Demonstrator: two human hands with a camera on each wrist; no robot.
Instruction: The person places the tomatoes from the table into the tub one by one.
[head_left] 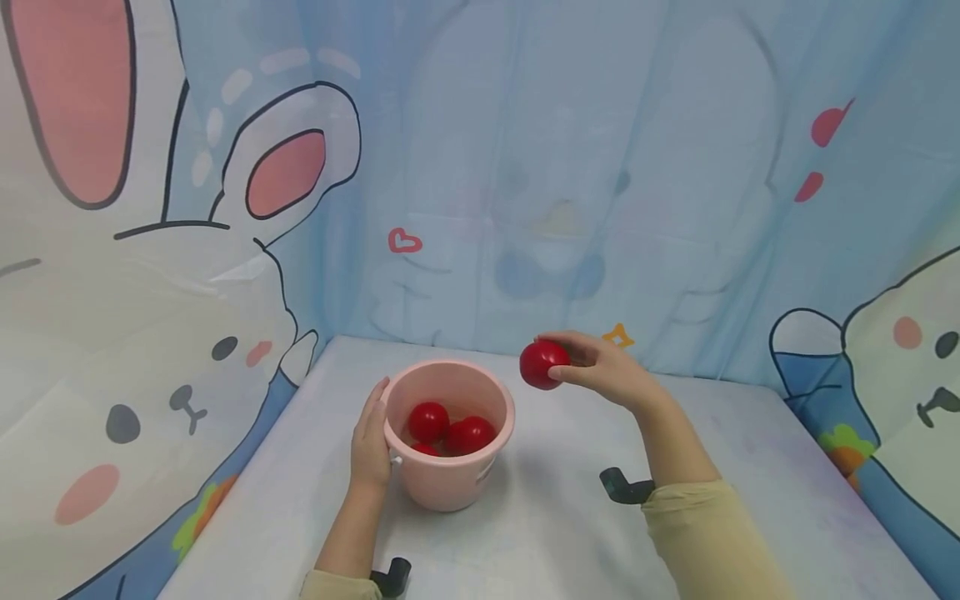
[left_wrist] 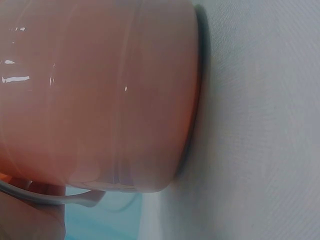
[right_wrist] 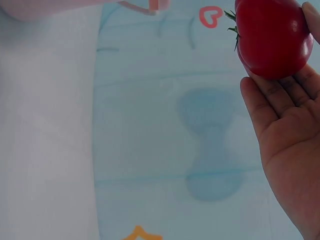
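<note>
A pink bucket (head_left: 450, 487) stands upright on the white table, with three red tomatoes (head_left: 429, 422) visible inside it. My left hand (head_left: 371, 446) rests against the bucket's left side, its fingers extended up to the rim. In the left wrist view the bucket wall (left_wrist: 100, 100) fills much of the picture. My right hand (head_left: 600, 367) holds another tomato (head_left: 542, 364) between thumb and fingers, above the table and to the right of the bucket. Green sepals show on this held tomato (right_wrist: 275, 40) in the right wrist view.
The white tabletop (head_left: 570, 517) extends around the bucket. A blue curtain (head_left: 562, 167) with cartoon prints hangs behind it, and a printed rabbit (head_left: 187, 333) covers the left side. Dark wrist mounts (head_left: 626, 487) sit at both sleeves. The bucket's handle (left_wrist: 50, 197) hangs at its side.
</note>
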